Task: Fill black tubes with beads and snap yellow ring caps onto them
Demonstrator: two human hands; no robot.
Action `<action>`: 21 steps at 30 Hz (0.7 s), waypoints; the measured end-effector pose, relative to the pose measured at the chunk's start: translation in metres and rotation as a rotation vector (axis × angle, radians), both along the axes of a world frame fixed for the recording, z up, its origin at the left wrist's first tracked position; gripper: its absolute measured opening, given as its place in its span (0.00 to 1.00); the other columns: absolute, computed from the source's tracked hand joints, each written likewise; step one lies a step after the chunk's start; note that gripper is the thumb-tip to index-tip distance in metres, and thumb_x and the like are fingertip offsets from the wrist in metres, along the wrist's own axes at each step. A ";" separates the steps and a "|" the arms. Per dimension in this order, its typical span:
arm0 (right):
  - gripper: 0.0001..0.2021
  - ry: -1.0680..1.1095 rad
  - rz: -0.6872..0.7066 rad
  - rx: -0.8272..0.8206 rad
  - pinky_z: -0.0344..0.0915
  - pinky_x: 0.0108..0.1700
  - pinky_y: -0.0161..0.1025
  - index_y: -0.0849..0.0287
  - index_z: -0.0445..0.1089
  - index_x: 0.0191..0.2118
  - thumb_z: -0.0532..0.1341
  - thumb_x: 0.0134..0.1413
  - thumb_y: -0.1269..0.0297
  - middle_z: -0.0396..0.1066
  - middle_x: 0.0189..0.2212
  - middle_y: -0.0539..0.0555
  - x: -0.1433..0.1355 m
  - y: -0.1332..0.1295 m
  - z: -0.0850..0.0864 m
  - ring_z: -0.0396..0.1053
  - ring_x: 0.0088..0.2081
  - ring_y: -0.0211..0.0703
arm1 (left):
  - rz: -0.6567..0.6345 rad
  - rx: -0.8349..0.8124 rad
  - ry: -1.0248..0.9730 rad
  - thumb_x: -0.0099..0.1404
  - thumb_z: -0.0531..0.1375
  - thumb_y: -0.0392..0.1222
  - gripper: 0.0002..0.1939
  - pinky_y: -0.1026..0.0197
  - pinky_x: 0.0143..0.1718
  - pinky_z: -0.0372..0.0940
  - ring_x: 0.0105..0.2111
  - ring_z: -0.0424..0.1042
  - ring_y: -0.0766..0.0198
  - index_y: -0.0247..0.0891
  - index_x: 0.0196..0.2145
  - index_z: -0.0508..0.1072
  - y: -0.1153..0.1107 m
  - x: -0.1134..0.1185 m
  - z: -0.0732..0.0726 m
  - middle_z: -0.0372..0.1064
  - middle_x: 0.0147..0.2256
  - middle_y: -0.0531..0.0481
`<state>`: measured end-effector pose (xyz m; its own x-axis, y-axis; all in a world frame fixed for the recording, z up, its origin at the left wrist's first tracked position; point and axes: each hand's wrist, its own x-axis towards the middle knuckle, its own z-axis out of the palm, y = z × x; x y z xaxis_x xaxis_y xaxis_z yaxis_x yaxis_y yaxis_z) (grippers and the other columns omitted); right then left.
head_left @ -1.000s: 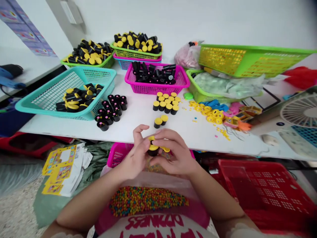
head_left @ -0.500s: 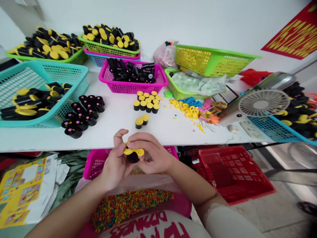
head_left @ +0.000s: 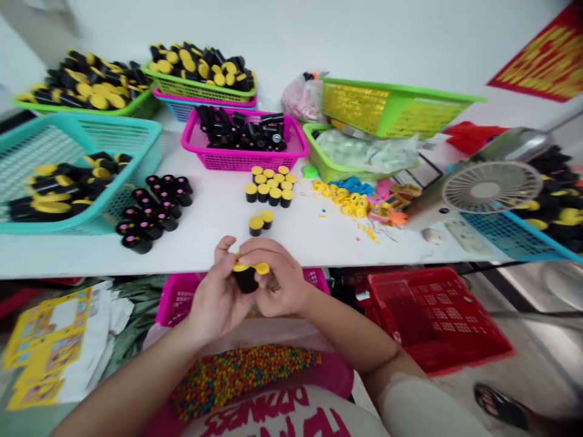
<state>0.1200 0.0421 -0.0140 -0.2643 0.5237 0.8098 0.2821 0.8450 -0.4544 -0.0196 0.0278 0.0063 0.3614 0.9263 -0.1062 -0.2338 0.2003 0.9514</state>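
Between my two hands, just in front of the table edge, is a short black cylinder (head_left: pixel 246 280) with a yellow cap piece (head_left: pixel 262 267) at its top. My left hand (head_left: pixel 218 290) wraps round the cylinder's left side, thumb near the top. My right hand (head_left: pixel 280 279) curls over the yellow piece from the right, its fingers at the cap. Beyond my hands stands a pair of yellow-capped black cylinders (head_left: pixel 255 225). Farther back is a tight group of similar yellow-capped cylinders (head_left: pixel 274 194). Colourful small beads (head_left: pixel 246 371) fill a pink container on my lap.
Black cylinders with pink spots (head_left: pixel 148 227) stand left, beside a turquoise basket (head_left: pixel 157 139). A magenta basket (head_left: pixel 214 159) holds black parts. Small yellow pieces (head_left: pixel 353 206) lie near a fan (head_left: pixel 492 187) on the right. A red crate (head_left: pixel 444 358) is below the table.
The yellow piece now sits more level at the cylinder's top, and more of the cylinder's black side shows. My hands stay almost in place.
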 end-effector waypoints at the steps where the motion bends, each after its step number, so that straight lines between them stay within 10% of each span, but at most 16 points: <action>1: 0.26 0.034 0.006 -0.003 0.73 0.52 0.46 0.52 0.60 0.55 0.54 0.48 0.75 0.72 0.47 0.56 -0.001 -0.001 0.002 0.72 0.50 0.45 | 0.034 -0.051 -0.033 0.69 0.48 0.63 0.23 0.62 0.25 0.63 0.30 0.69 0.63 0.53 0.56 0.55 0.000 0.003 0.003 0.68 0.37 0.51; 8: 0.23 0.072 0.257 -0.250 0.73 0.52 0.47 0.50 0.69 0.55 0.66 0.53 0.69 0.72 0.51 0.56 0.025 0.006 0.015 0.72 0.52 0.48 | 0.010 -0.101 -0.215 0.66 0.52 0.65 0.26 0.63 0.25 0.61 0.29 0.69 0.63 0.50 0.52 0.48 -0.002 0.008 0.007 0.66 0.33 0.53; 12: 0.11 0.243 0.574 -0.484 0.71 0.55 0.51 0.44 0.77 0.47 0.66 0.58 0.62 0.75 0.49 0.52 0.038 0.012 0.021 0.72 0.53 0.48 | -0.216 0.363 0.045 0.73 0.49 0.56 0.18 0.54 0.43 0.67 0.44 0.71 0.60 0.48 0.53 0.47 -0.006 -0.011 0.014 0.69 0.45 0.45; 16: 0.27 0.452 0.672 -0.934 0.73 0.49 0.43 0.47 0.73 0.53 0.73 0.45 0.53 0.72 0.52 0.54 0.023 0.006 0.021 0.73 0.50 0.45 | -0.211 0.865 0.458 0.70 0.54 0.42 0.13 0.47 0.55 0.61 0.53 0.66 0.53 0.42 0.51 0.58 0.001 -0.031 0.034 0.69 0.47 0.41; 21: 0.18 0.492 0.637 -1.252 0.68 0.32 0.31 0.61 0.76 0.37 0.74 0.43 0.54 0.73 0.29 0.50 0.006 0.002 0.009 0.70 0.30 0.35 | -0.207 0.981 0.684 0.64 0.62 0.41 0.18 0.43 0.51 0.62 0.41 0.72 0.51 0.38 0.51 0.68 0.012 -0.042 0.051 0.73 0.41 0.41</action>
